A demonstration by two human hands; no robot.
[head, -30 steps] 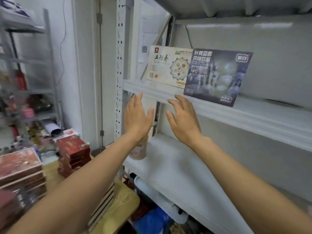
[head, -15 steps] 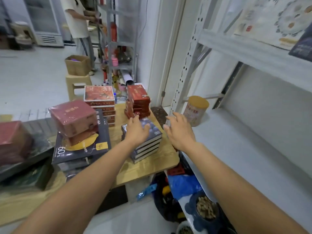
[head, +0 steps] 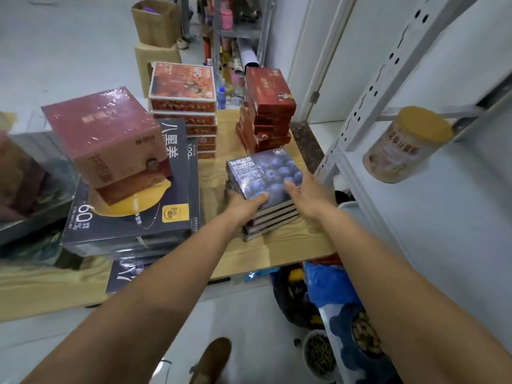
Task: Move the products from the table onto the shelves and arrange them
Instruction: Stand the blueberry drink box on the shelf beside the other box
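Note:
A blue blueberry-print box (head: 264, 176) tops a short stack of the same boxes on the wooden table (head: 293, 245). My left hand (head: 243, 205) grips its near left corner, thumb on top and fingers down the side. My right hand (head: 307, 194) holds its right edge, fingers wrapped over the side. The white shelf (head: 443, 231) stands to the right, with a yellow-lidded can (head: 407, 145) on it.
Also on the table are a stack of dark red boxes (head: 267, 109), a stack of orange-print boxes (head: 182, 106), pink-brown wrapped boxes (head: 108, 137) and large dark flat boxes (head: 133, 212). Blue bags and bowls (head: 332, 286) sit under the shelf. A cardboard box (head: 156, 22) stands on a stool behind.
My view swung from the upper shelf down to the table. Both hands dropped from the shelf edge and took hold of the top blue box.

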